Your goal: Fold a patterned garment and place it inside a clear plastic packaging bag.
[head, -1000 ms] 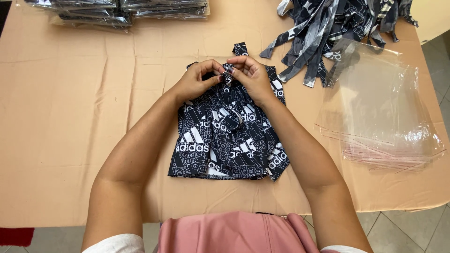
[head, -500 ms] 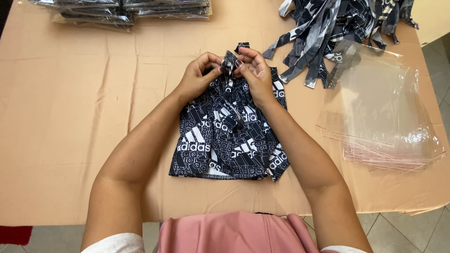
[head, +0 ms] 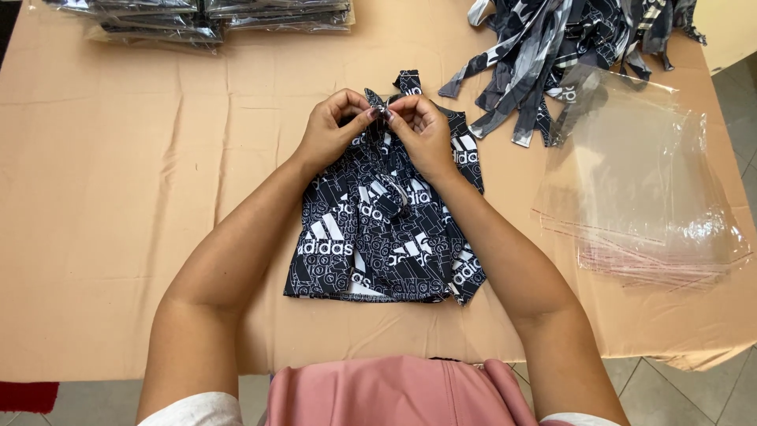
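A small black garment with a white printed pattern (head: 371, 237) lies flat on the beige tablecloth (head: 142, 205) in front of me. My left hand (head: 335, 130) and my right hand (head: 426, 134) meet at its top edge. Both pinch a narrow strap of the garment (head: 378, 106) between fingertips, lifted a little off the cloth. A metal ring on a strap (head: 394, 193) rests on the middle of the garment.
A pile of similar black-and-white garments (head: 568, 47) lies at the back right. A stack of clear plastic bags (head: 646, 189) sits to the right. Packed garments in plastic (head: 197, 16) are stacked at the back left. The table's front edge is near my lap.
Both hands have stayed at the garment's top edge, with the fingers shifting slightly on the strap. The garment has not moved.
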